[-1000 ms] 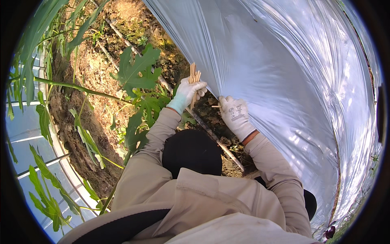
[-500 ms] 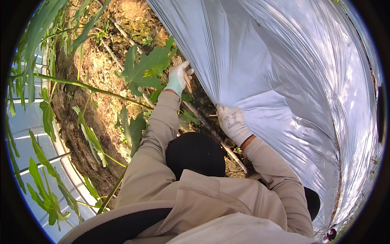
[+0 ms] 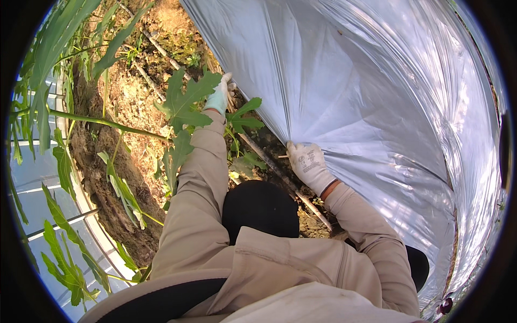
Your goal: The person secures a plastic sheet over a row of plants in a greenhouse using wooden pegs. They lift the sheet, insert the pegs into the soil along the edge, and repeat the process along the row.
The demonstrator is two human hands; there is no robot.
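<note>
My left hand (image 3: 219,96), in a pale glove, reaches forward and is closed round a bundle of thin wooden sticks (image 3: 231,102). It is beside the edge of a silvery plastic film (image 3: 334,81); a lobed green leaf (image 3: 186,99) partly hides the wrist. Nearer to me, my gloved right hand (image 3: 309,163) pinches the film's edge, and creases fan out from its fingertips. A short thin stick (image 3: 283,156) pokes out to the left from those fingers.
Broad leaves and a long green stem (image 3: 110,123) cross the left side. Brown soil (image 3: 129,177) with a branch (image 3: 277,169) lies under my arms. A pale frame with bluish panels (image 3: 37,199) curves along the far left. My dark-clad knee (image 3: 261,211) is below the hands.
My left hand has moved forward and a little left along the film's edge with the sticks. The leaves by its arm have shifted. My right hand keeps its pinch on the film.
</note>
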